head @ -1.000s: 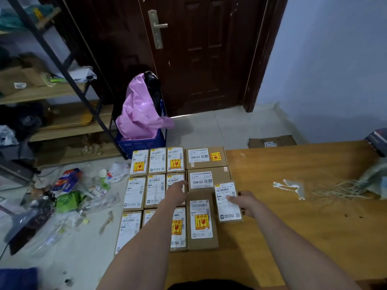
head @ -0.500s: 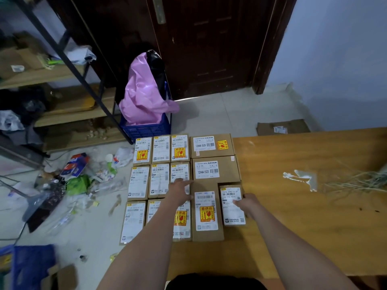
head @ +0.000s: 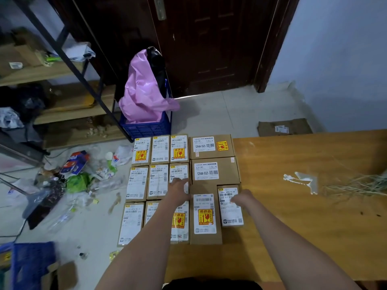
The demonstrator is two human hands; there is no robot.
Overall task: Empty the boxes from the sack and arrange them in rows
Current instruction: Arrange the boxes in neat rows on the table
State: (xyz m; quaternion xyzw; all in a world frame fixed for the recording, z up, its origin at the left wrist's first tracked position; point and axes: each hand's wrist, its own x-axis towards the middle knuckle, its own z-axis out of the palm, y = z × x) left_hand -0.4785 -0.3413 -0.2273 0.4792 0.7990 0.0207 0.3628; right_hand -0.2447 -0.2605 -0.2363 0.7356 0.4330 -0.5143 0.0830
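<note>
Several labelled cardboard boxes lie in rows at the left end of the wooden table [head: 303, 237]. Two wide boxes [head: 211, 146] sit in the far right column. A long box [head: 205, 218] with a yellow sticker lies in front of them. A small box [head: 230, 206] lies at the row's right end, with my right hand [head: 244, 198] flat on its top. My left hand [head: 179, 190] rests with fingers spread on the small boxes in the middle row. The sack shows only as pale strands [head: 360, 185] at the right edge.
The table's left edge drops to a tiled floor strewn with litter [head: 79, 178]. A blue crate with a pink bag [head: 144, 95] stands beyond the boxes by a dark door. Wooden shelves [head: 52, 72] stand at the left. A torn tape patch [head: 301, 180] marks the tabletop.
My right hand has slid the small box toward me beside the long box. My left hand stayed on the middle row. The view tilted down and the sack slipped out at the right.
</note>
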